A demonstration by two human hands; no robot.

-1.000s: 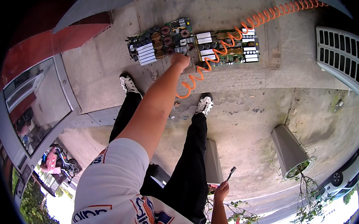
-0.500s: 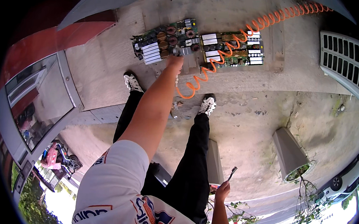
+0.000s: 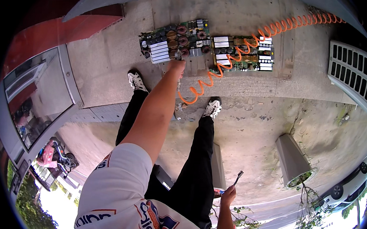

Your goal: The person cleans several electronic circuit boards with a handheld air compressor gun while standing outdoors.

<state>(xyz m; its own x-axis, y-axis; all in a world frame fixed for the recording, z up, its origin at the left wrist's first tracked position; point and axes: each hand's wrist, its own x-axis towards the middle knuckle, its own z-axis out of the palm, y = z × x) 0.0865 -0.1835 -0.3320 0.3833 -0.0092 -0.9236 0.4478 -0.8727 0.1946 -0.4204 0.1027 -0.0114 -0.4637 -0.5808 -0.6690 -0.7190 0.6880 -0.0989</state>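
Observation:
My left hand (image 3: 176,68) reaches far forward, its fingers wrapped round an air blow gun (image 3: 178,55) whose body is mostly hidden by the hand. An orange coiled air hose (image 3: 200,84) joins it below the hand. The gun's front end is over the near edge of the left circuit board (image 3: 183,41), beside its white heat sinks; contact with the board cannot be made out. A second circuit board (image 3: 240,58) lies just right of it, partly under the hose. Low at the right, my right hand (image 3: 228,195) grips a small dark brush (image 3: 239,176), its bristle end up.
Both boards lie on concrete paving, with my shoes (image 3: 213,108) just short of them. A grey slatted grille (image 3: 357,62) stands at the right, and a glass door (image 3: 41,101) at the left. Tapered planters (image 3: 292,159) and a parked car (image 3: 347,183) are at the lower right.
My left hand has moved a little left along the near edge of the left board, taking the air blow gun towards the white heat sinks. My right hand keeps the brush about where it was.

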